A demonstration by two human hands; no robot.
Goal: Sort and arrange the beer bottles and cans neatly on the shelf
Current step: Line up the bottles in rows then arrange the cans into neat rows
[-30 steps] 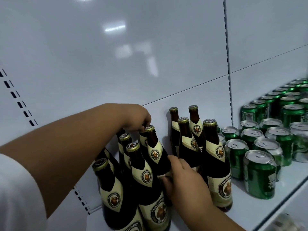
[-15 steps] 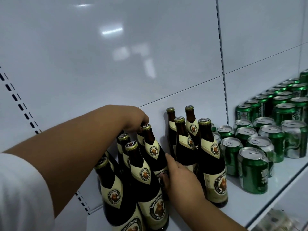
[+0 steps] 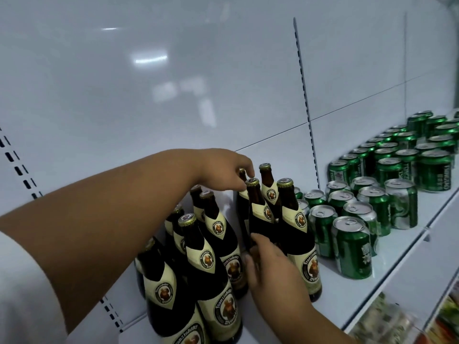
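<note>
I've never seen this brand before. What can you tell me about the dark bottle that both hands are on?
The dark brown glass beer bottle has a gold crown cap, a cream neck label with a small round emblem, and a long slim neck. It stands about upright among like bottles on the white metal shelf, left of the green cans. The left hand touches it near the cap; the right hand holds its lower body, hiding the main label.

Your bottles (image 3: 218, 247) stand clustered on the shelf (image 3: 387, 259) at 6 to 7 o'clock, against the back panel (image 3: 173, 95). Cans (image 3: 372, 199) sit in rows from 3 o'clock, just beside the bottles.
</note>
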